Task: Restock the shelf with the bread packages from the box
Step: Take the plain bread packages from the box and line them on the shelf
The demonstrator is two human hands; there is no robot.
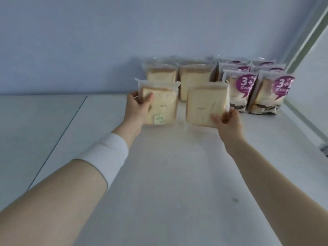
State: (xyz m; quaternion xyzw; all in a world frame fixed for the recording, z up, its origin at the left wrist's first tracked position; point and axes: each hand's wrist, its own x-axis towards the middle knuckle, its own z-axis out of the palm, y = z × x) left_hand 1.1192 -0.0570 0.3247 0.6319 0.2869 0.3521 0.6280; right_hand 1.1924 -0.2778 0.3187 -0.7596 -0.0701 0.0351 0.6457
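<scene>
Both arms reach out over a white shelf (159, 174). My left hand (137, 108) grips the left edge of a clear pack of sliced bread (160, 103), held upright, with a small green label near its bottom. My right hand (229, 121) grips the lower right corner of a second clear bread pack (205, 103), also upright. Both packs stand in front of two similar bread packs (179, 75) at the back of the shelf. The box is not in view.
Several bread packs with purple labels (257, 89) stand in rows at the back right, next to the shelf's side frame (305, 50). A pale wall (124, 41) closes the back. A seam (58, 139) splits the shelf surface on the left.
</scene>
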